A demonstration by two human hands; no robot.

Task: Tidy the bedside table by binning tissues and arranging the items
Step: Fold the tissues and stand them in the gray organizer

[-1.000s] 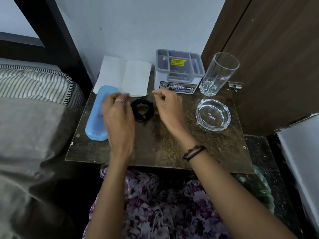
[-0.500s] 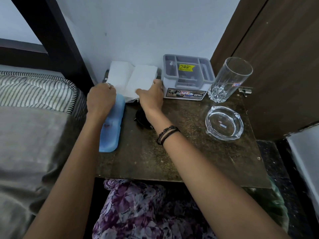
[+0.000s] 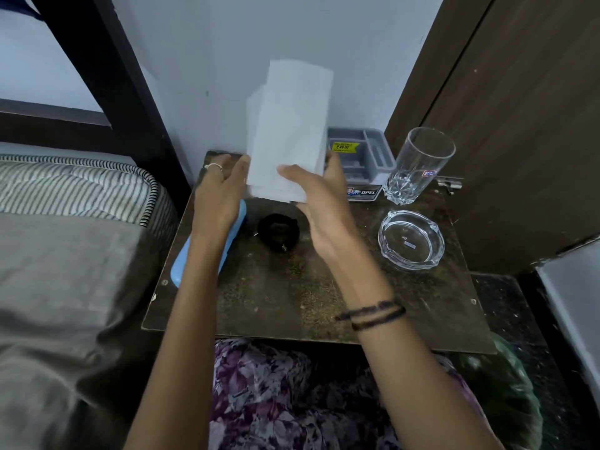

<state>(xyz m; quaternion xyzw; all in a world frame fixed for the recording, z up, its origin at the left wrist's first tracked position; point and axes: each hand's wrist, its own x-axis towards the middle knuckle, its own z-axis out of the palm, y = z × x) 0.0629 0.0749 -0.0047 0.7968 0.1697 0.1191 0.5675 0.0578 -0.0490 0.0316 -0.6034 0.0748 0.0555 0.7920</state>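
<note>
A white tissue (image 3: 290,125) stands folded and upright above the back of the bedside table (image 3: 292,293). My right hand (image 3: 321,203) grips its lower right part between thumb and fingers. My left hand (image 3: 220,190), with a ring on one finger, touches the tissue's lower left edge with spread fingers. Under my left wrist lies a light blue case (image 3: 181,267). A black hair tie (image 3: 278,233) rests on the table between my two hands.
A grey organiser box (image 3: 367,157) stands at the back, with a tall glass (image 3: 418,164) to its right and a glass ashtray (image 3: 410,240) in front of that. A bed with striped bedding (image 3: 81,186) lies left. A wooden door (image 3: 519,125) stands right.
The tissue lay open and flat at the table's back; both hands reached it, and now it is folded and lifted upright off the table.
</note>
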